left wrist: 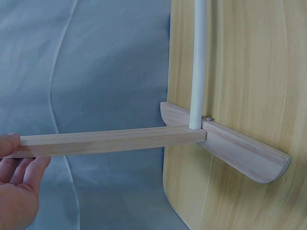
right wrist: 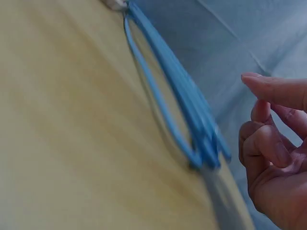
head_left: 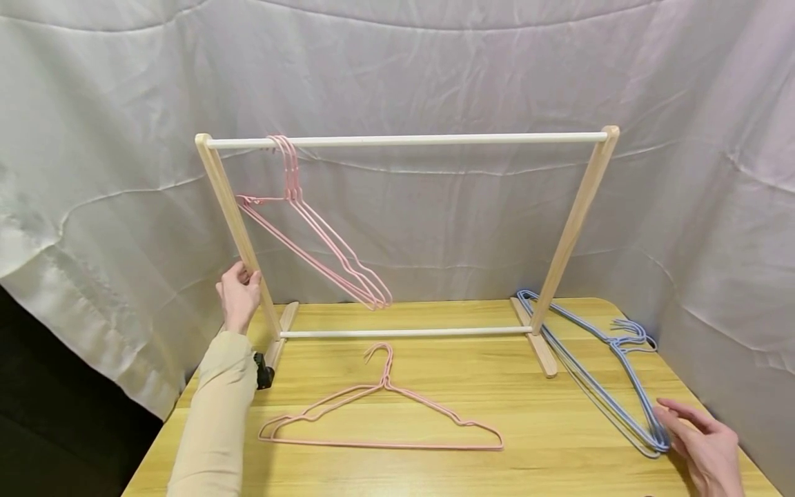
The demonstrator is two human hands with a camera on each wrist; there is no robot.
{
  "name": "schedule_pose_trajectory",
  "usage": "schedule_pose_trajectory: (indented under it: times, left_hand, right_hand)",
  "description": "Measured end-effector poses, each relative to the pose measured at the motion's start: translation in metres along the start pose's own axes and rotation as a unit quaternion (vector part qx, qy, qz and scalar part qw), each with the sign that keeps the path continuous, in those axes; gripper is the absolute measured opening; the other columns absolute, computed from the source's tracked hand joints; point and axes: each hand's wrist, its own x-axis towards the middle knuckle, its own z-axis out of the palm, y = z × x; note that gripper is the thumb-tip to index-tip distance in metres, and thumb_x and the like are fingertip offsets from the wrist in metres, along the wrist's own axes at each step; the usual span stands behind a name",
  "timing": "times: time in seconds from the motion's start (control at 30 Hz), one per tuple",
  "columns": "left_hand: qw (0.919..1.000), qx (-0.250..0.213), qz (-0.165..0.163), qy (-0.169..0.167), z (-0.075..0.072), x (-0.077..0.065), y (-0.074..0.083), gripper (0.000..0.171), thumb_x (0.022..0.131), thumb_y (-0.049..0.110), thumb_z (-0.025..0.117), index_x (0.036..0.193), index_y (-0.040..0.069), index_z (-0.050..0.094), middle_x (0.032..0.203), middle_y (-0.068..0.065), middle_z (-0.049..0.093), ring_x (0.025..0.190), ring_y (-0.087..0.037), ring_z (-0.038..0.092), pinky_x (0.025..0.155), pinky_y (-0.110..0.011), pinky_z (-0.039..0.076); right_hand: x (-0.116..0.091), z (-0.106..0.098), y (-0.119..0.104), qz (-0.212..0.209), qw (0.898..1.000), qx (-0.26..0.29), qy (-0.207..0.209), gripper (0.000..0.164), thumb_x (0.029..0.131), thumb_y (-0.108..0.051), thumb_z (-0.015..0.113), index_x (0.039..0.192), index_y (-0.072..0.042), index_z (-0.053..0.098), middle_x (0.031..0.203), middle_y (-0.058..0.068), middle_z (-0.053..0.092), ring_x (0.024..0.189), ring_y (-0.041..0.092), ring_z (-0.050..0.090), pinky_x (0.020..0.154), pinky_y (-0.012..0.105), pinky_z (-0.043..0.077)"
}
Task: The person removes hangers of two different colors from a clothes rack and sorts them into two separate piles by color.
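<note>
A wooden clothes rack (head_left: pixel 565 241) with white rods stands on the table. My left hand (head_left: pixel 239 297) holds its left post (head_left: pixel 230 207), thumb on one side and fingers on the other; the left wrist view shows this hand (left wrist: pixel 21 184) around the post's wood (left wrist: pixel 105 143). Several pink hangers (head_left: pixel 338 252) hang near the left end of the top rod (head_left: pixel 435 140). More pink hangers (head_left: pixel 388 446) lie flat in front of the rack. By the table's right edge, my right hand (head_left: pixel 704 442) is beside a stack of blue hangers (head_left: pixel 630 373). The right wrist view shows that hand (right wrist: pixel 273 158) apart from them, fingers loosely bent, holding nothing.
The blue stack's far end lies by the rack's right foot (head_left: pixel 543 355). A white lower rod (head_left: pixel 404 333) joins the feet near the tabletop (head_left: pixel 466 476). Grey curtains (head_left: pixel 435 76) surround the table at the back and sides. A small black device (head_left: pixel 263 371) sits at my left wrist.
</note>
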Motion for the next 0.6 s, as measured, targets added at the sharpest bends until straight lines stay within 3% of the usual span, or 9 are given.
schedule_pose_trajectory:
  times: [0.17, 0.27, 0.43, 0.53, 0.6]
  left_hand:
    - [1.0, -0.006, -0.004, -0.005, 0.0, 0.0, 0.001, 0.035, 0.101, 0.013, 0.054, 0.134, 0.004, 0.061, 0.136, -0.023, 0.062, 0.134, -0.037, 0.033, 0.109, -0.052, 0.029]
    - [0.9999, -0.011, -0.009, -0.007, -0.001, -0.001, 0.002, 0.036, 0.101, 0.012, 0.054, 0.136, 0.005, 0.06, 0.137, -0.023, 0.062, 0.135, -0.037, 0.032, 0.11, -0.052, 0.029]
    - [0.9998, -0.008, -0.015, -0.006, -0.001, -0.002, 0.002, 0.036, 0.102, 0.014, 0.054, 0.136, 0.007, 0.06, 0.137, -0.021, 0.062, 0.133, -0.035, 0.033, 0.109, -0.051, 0.03]
    - [0.9999, -0.006, -0.014, -0.008, -0.001, -0.002, 0.002, 0.035, 0.102, 0.015, 0.054, 0.136, 0.006, 0.06, 0.138, -0.022, 0.062, 0.133, -0.036, 0.033, 0.109, -0.052, 0.029]
    - [0.9999, -0.007, -0.011, -0.009, -0.001, -0.003, 0.002, 0.035, 0.102, 0.015, 0.054, 0.135, 0.005, 0.06, 0.138, -0.022, 0.062, 0.134, -0.037, 0.033, 0.11, -0.053, 0.029]
  right_hand:
    - [0.007, 0.034, -0.012, -0.045, 0.998, -0.014, -0.041, 0.029, 0.089, 0.003, 0.07, 0.1, -0.022, 0.082, 0.083, -0.016, 0.078, 0.057, -0.001, 0.062, 0.05, 0.017, 0.049]
    - [0.013, 0.068, -0.016, -0.104, 0.989, -0.024, -0.104, 0.027, 0.091, 0.006, 0.067, 0.106, -0.013, 0.08, 0.089, -0.012, 0.079, 0.065, 0.001, 0.068, 0.057, 0.018, 0.055]
    - [0.022, 0.147, -0.021, -0.179, 0.956, -0.076, -0.22, 0.022, 0.094, 0.005, 0.063, 0.115, 0.006, 0.071, 0.092, -0.01, 0.078, 0.075, 0.004, 0.071, 0.067, 0.021, 0.058]
    - [0.021, 0.203, -0.023, -0.199, 0.935, -0.102, -0.275, 0.028, 0.095, 0.003, 0.063, 0.117, 0.018, 0.063, 0.09, -0.01, 0.077, 0.077, 0.005, 0.071, 0.07, 0.022, 0.059]
    - [0.015, 0.24, -0.028, -0.204, 0.921, -0.122, -0.309, 0.03, 0.096, -0.001, 0.062, 0.118, 0.021, 0.06, 0.087, -0.012, 0.075, 0.075, 0.005, 0.069, 0.07, 0.023, 0.059]
